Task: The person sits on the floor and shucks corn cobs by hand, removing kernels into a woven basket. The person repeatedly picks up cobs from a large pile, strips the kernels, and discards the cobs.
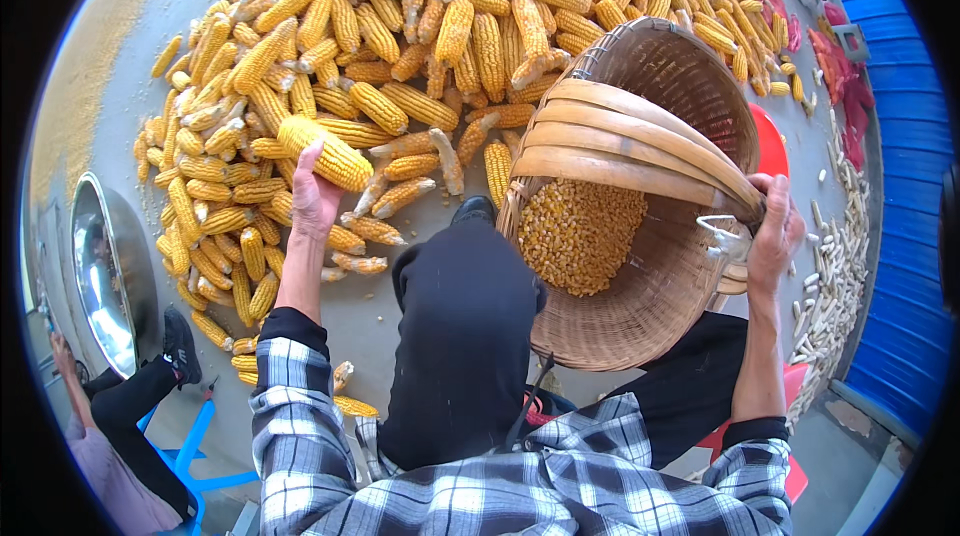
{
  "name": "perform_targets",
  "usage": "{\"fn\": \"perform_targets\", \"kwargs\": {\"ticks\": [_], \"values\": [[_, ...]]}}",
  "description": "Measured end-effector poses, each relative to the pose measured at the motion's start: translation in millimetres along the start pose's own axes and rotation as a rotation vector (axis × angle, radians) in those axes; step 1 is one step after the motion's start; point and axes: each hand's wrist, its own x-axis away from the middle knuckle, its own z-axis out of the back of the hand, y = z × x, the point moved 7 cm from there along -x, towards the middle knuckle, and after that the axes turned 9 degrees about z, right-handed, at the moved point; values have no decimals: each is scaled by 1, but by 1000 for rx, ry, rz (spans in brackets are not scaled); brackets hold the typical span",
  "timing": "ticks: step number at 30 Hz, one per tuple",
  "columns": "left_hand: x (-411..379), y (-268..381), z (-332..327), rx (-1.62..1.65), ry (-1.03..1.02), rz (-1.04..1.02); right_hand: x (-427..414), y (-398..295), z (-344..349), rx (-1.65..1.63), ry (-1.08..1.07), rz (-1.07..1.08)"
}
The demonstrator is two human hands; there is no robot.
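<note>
My left hand (315, 195) holds a yellow corn cob (325, 153), full of kernels, over the edge of a big heap of corn cobs (420, 105). My right hand (776, 228) grips the end of the broad bamboo handle (615, 135) of a woven bamboo basket (600, 337), close to a white tie (726, 237). The basket leans tilted beside my right leg, its mouth facing up towards me. Loose corn kernels (581, 236) lie inside it, partly covered by the handle. What lies beneath the basket is mostly hidden.
A shiny metal basin (112, 273) stands at left, near a seated person's leg (135, 393) and a blue stool (184, 461). Stripped cobs (832, 296) lie along the blue wall (911, 236) at right. Red plastic (769, 142) shows behind the basket. Kernels are spread at upper left (105, 33).
</note>
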Motion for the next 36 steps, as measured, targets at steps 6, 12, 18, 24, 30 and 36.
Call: {"fn": "perform_targets", "kwargs": {"ticks": [6, 12, 18, 24, 30, 36], "values": [[126, 72, -173, -295, -368, -234, -2, -3, 4, -73, 18, 48], [244, 50, -300, -664, -617, -545, 26, -62, 23, -386, 103, 139], [306, -39, -326, -1003, -578, -1003, 88, -92, 13, -1160, -158, 145], [308, -98, -332, -1213, -506, -1040, 119, -86, 22, -1249, -305, 149], [305, -150, -332, -1182, -643, -585, 122, -66, 20, -1534, -367, -88], [299, -173, -316, -1243, -493, -411, 133, -39, -9, -1320, -158, -219]]}}
